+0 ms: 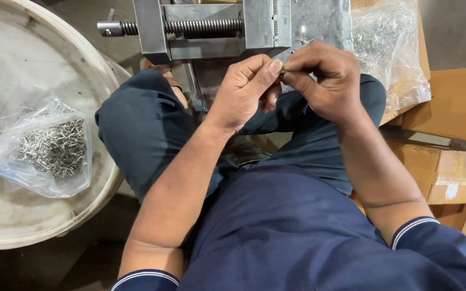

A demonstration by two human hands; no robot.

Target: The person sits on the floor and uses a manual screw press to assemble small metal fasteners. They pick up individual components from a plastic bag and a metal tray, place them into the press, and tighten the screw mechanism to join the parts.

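Here, seen from above, a seated person in dark blue clothes worked with both bare hands over the lap.
Left hand: the left hand [244,89] was curled, its thumb and forefinger pinched on a small metal piece [282,70] at about twelve o'clock from the lap.
Right hand: the right hand [324,81] met the left fingertip to fingertip, also pinching that small metal piece; what kind of piece it was could not be told.
Vise: a steel vise [217,27] with a threaded screw stood just beyond the hands, at twelve o'clock.
Bags: a clear bag of small metal parts [49,148] lay on a round white lid [6,70] at nine o'clock; a second clear bag [389,48] rested on cardboard boxes [454,102] at two o'clock.
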